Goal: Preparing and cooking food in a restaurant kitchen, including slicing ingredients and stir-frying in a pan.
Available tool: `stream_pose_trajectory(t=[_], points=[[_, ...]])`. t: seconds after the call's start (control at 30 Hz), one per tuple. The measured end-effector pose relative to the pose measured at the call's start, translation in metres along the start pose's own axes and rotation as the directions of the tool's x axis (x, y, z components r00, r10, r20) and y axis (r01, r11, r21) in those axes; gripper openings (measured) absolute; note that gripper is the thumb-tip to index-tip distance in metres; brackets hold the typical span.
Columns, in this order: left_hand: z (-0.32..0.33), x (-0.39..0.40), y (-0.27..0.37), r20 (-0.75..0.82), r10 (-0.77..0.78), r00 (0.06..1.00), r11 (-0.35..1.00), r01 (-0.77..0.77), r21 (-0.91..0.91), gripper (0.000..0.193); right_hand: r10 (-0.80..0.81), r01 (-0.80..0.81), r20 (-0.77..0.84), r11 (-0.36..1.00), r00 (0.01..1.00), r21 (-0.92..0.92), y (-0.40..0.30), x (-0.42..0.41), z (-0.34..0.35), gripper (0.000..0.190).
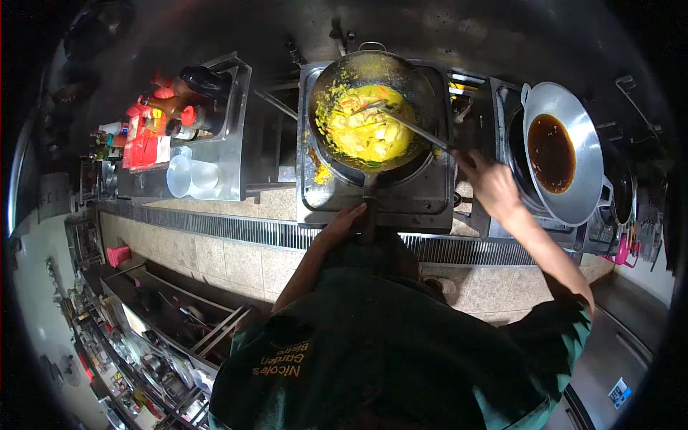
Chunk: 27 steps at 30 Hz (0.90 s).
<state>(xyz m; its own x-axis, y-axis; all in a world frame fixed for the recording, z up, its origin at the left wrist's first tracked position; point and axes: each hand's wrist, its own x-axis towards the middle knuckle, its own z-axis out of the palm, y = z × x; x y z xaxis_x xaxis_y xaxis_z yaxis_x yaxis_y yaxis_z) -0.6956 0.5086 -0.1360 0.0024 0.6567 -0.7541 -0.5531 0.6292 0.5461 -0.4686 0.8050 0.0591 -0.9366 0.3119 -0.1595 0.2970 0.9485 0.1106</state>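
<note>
A dark wok [336,70] sits on a stove burner, holding a yellow stew [376,129] with pale chunks and bits of red and green. My right hand [492,185], right of the wok, grips the handle of a metal cooking utensil [414,126] that reaches into the stew. Its head is partly sunk in the food, so its exact kind is unclear. Below the wok, my left hand [346,220] is at the wok's dark handle [370,215], with the fingers partly hidden beside it.
To the right, a silvery metal wok [586,156] holds brown liquid [551,153]. At left, a steel stand carries sauce bottles [191,115], red containers [142,145] and translucent plastic jugs [193,174]. Yellow food spatter [322,174] marks the stove. A floor grate [215,221] runs below.
</note>
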Motion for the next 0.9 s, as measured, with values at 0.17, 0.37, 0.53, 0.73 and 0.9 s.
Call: stream_pose_trajectory(t=[0.17, 0.37, 0.53, 0.73, 0.9], points=[[0.032, -0.028, 0.033, -0.102, -0.051, 0.994, 0.995, 0.060, 0.085, 0.062, 0.206, -0.181, -0.205, 0.974, 0.957, 0.133, -0.010, 0.005, 0.031, 0.060], [0.016, -0.024, 0.014, -0.100, -0.045, 0.994, 0.993, 0.055, 0.107, 0.066, 0.423, -0.360, -0.147, 0.874, 0.894, 0.327, -0.024, -0.018, -0.016, 0.049], [0.001, -0.013, -0.010, -0.033, -0.012, 0.999, 1.000, 0.013, 0.023, 0.066, 0.410, -0.380, -0.038, 0.872, 0.911, 0.309, -0.038, -0.030, -0.003, 0.047], [0.004, -0.013, -0.014, -0.042, 0.051, 0.998, 0.971, -0.039, 0.235, 0.068, 0.486, -0.440, -0.085, 0.841, 0.870, 0.314, -0.037, -0.014, 0.013, 0.042], [0.018, -0.030, 0.006, -0.026, -0.053, 0.998, 0.990, 0.056, 0.132, 0.069, 0.567, -0.500, 0.019, 0.710, 0.824, 0.495, -0.032, -0.035, -0.015, 0.034]])
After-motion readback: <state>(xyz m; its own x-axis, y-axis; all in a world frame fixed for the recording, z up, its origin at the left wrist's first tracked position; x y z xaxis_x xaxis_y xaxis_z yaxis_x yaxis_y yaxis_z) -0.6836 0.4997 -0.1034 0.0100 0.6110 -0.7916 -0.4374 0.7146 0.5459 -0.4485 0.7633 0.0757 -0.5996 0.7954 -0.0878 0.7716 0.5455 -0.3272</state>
